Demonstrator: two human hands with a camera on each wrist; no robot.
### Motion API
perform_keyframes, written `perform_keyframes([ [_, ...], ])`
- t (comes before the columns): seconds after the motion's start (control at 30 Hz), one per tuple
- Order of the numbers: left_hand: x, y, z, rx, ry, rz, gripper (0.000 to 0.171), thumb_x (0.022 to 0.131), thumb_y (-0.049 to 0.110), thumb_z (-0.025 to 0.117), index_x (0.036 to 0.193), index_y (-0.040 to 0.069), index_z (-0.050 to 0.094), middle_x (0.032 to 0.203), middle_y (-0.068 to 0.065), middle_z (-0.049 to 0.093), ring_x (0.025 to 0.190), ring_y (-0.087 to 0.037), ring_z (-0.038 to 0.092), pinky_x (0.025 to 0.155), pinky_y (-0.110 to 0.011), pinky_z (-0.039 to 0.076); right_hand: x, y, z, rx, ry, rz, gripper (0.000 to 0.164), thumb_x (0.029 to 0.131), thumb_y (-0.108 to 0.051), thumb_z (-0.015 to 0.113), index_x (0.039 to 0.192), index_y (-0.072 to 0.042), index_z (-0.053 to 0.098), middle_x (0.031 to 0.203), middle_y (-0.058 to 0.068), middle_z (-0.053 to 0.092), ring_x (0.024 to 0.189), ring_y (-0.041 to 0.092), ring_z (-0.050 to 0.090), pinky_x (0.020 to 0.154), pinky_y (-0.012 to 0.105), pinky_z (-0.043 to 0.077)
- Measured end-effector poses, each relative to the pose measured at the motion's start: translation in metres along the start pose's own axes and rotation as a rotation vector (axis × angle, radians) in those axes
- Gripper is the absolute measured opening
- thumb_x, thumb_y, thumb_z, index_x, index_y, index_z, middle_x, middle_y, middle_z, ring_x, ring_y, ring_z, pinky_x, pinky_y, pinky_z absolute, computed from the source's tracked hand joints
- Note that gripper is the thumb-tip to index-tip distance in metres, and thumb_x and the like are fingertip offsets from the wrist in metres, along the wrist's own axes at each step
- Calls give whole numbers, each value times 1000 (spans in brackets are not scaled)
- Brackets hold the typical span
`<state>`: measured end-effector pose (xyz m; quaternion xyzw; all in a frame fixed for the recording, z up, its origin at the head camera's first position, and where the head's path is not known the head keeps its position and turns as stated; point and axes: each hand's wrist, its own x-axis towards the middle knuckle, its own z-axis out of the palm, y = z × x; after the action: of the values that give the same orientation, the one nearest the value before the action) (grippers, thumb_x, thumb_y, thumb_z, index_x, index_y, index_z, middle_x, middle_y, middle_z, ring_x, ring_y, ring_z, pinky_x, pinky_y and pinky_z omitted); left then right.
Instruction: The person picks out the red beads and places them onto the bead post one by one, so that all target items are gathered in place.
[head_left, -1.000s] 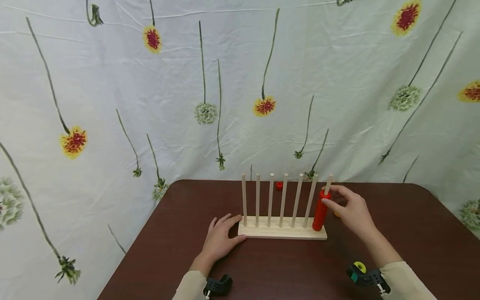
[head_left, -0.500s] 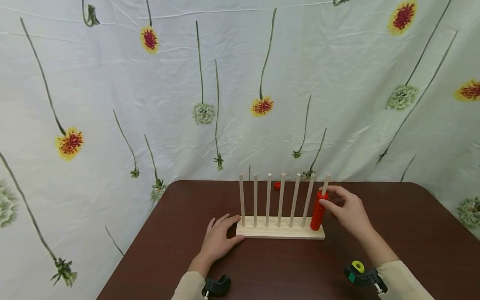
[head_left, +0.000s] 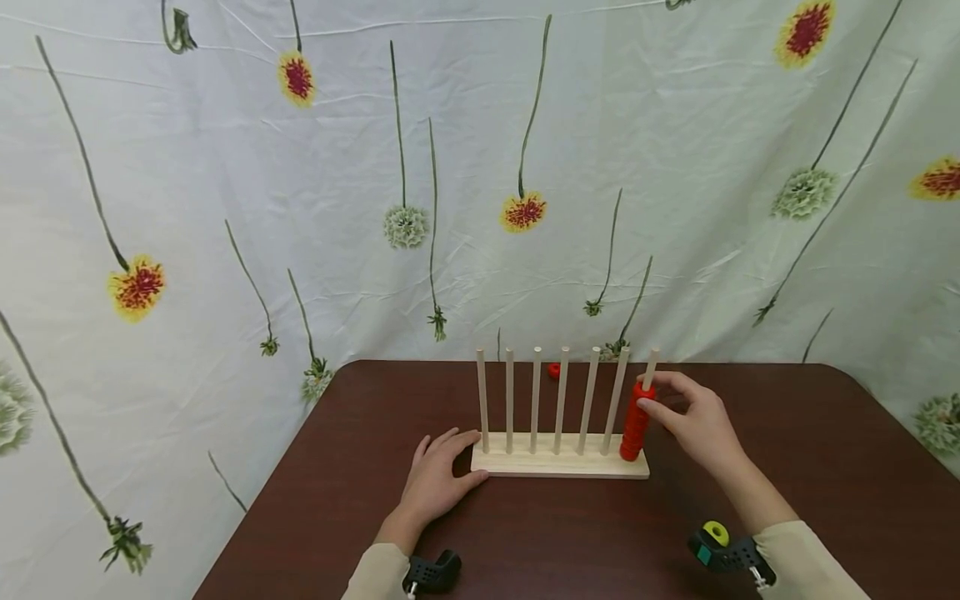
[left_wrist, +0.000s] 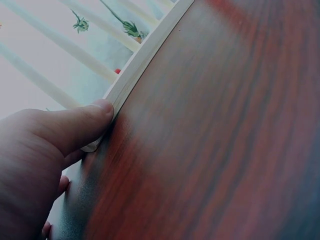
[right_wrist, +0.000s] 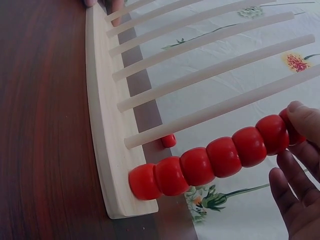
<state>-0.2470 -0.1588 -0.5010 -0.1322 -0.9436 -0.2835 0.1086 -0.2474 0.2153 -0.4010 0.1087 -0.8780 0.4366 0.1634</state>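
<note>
A pale wooden rack with a row of upright pegs stands on the table. My left hand grips the rack's left end, the thumb pressed along the base's front edge and the other fingers behind the corner. Several red beads are stacked on the rightmost peg, the lowest against the base. My right hand pinches the top red bead between thumb and fingers, near the upper part of that peg. The tip of the peg rises above the bead in the head view. All the other pegs are bare.
Behind the rack, a loose red bead lies near the far edge of the dark brown table. A yellow ring-shaped piece shows beside the right wrist band. A flowered cloth hangs behind the table.
The head view has shifted slightly, so rack and hands appear a little further left. An orange-yellow piece seen behind the right hand is now hidden. Both hands keep their hold.
</note>
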Motion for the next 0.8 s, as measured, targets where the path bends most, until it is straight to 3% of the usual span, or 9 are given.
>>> perform_keyframes([
  [0.5,3,-1,-2,9,4,-15,56,85,34,79,137,21,62,141,-1,62,142,-28,47,121,-64,21,6,3,2,15,-24,-28,36,92,-21,73,126,-9,66,111,15,70,92,29,66,64,23,58],
  [0.63,3,-1,-2,20,0,-11,56,85,35,79,137,20,62,141,-1,62,142,-28,47,121,-64,22,7,8,-4,43,-93,-22,36,95,-24,70,128,-9,64,115,17,69,89,22,65,67,30,60],
  [0.8,2,1,-2,17,-11,-6,56,85,35,79,136,20,62,141,-1,62,142,-28,47,121,-64,22,11,15,-15,87,-163,-30,35,103,-29,57,132,-10,63,128,17,66,95,4,64,78,28,59],
])
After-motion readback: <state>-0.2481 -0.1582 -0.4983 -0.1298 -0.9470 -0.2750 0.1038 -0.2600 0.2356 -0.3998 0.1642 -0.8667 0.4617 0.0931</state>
